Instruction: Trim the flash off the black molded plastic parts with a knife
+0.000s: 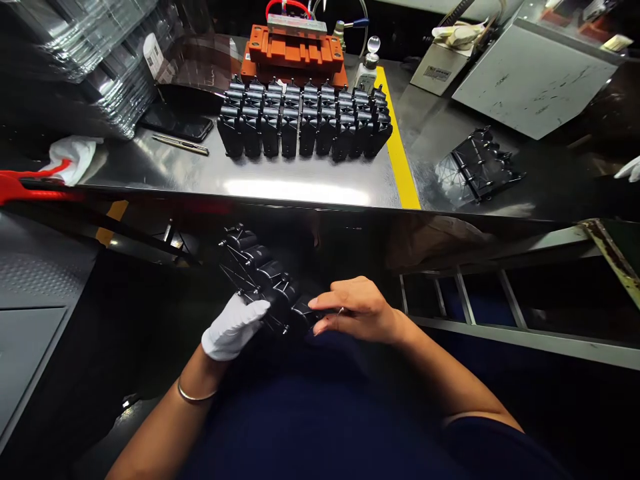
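Note:
In front of me, below the bench edge, my left hand (234,328) wears a white glove and is closed on a black plastic molded part (270,277). The part is tilted, with a row of rounded sections and thin ribs and pins along its side. My right hand (357,310) is bare and reaches the part's right end, with thumb and forefinger pinched at its edge. A small silvery glint shows between the fingers; I cannot tell what it is. On the bench stands a row of several similar black parts (305,123).
An orange fixture (295,50) stands behind the row, beside a pump bottle (367,67). Another black part (485,163) lies right of the yellow tape (400,160). At left are a phone (180,123), a pen (180,145), stacked clear trays (107,67) and red-handled pliers (35,187).

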Demonstrator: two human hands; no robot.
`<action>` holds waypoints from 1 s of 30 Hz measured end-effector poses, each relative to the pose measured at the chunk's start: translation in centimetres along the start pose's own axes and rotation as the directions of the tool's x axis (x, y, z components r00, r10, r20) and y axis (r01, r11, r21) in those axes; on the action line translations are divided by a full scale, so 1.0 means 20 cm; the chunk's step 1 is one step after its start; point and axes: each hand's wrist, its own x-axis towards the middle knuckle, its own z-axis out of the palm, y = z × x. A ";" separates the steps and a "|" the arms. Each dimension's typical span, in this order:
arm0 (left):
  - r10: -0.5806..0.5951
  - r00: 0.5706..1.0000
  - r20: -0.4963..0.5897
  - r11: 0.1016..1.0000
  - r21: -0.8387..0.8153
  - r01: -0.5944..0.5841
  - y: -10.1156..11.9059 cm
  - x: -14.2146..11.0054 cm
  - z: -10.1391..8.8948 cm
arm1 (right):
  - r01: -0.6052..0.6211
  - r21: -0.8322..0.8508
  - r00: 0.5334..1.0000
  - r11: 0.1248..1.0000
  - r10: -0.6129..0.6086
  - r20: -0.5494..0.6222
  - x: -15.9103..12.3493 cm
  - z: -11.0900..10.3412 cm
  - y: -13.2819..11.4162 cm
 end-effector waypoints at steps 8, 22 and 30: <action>0.024 0.999 -0.032 1.000 -0.010 -0.024 -0.02 -0.01 0.02 | 0.054 -0.037 0.970 0.998 -0.061 -0.234 -0.01 0.05 -0.04; -0.222 0.904 0.366 0.926 -0.211 0.313 -0.01 0.02 -0.02 | -0.302 0.107 0.842 0.947 0.318 -0.435 -0.01 -0.03 0.04; -0.528 0.718 0.454 0.847 0.222 0.483 -0.01 0.05 -0.03 | -0.483 0.423 0.852 0.766 0.523 0.025 -0.03 -0.09 0.16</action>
